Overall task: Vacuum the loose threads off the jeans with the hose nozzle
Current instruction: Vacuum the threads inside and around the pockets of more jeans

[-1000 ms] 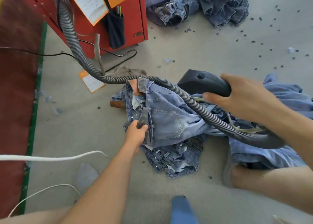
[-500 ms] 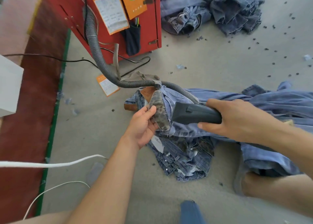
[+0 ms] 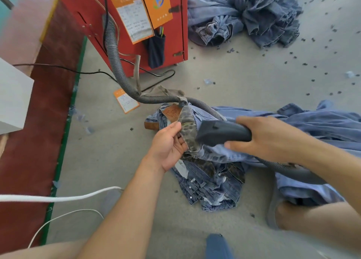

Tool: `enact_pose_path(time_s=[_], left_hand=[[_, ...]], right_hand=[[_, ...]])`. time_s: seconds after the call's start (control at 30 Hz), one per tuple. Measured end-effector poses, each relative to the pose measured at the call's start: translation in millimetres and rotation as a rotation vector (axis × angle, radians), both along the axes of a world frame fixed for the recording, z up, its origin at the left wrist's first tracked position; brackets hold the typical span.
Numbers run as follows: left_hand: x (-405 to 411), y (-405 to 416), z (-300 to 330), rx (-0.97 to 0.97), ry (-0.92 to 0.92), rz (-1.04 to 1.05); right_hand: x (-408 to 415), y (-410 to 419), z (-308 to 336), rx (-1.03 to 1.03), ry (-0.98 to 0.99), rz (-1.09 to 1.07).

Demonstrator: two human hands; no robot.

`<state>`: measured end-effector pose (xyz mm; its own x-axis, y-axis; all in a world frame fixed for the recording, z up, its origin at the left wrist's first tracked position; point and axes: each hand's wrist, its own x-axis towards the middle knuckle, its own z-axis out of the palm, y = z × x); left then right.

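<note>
Denim jeans (image 3: 220, 157) lie on the floor (image 3: 244, 82); left hand (image 3: 168, 143) pinches up the turned-out waistband, right hand (image 3: 267, 139) grips the hose nozzle (image 3: 220, 132), its mouth pointing leftward, just beside that fabric.

Garment workshop floor: I sat beside a heaped pile of blue denim jeans (image 3: 244, 14), a red metal cabinet (image 3: 125, 24), scattered dark thread scraps (image 3: 304, 64).
</note>
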<state>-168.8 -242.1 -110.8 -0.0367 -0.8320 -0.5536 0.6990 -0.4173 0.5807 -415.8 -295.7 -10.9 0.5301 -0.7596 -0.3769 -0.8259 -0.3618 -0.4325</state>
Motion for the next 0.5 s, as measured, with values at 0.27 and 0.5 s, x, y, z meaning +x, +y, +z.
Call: enact_pose_path(time_s=[0.27, 0.5], left_hand=[[-0.9, -1.2, 10.0, 0.003, -0.064, -0.053], [-2.5, -2.2, 8.8, -0.002, -0.070, -0.114]], right_hand=[[8.9, -18.5, -1.5, -0.090, -0.012, -0.161], [25.7, -16.0, -17.7, -0.072, -0.014, -0.153]])
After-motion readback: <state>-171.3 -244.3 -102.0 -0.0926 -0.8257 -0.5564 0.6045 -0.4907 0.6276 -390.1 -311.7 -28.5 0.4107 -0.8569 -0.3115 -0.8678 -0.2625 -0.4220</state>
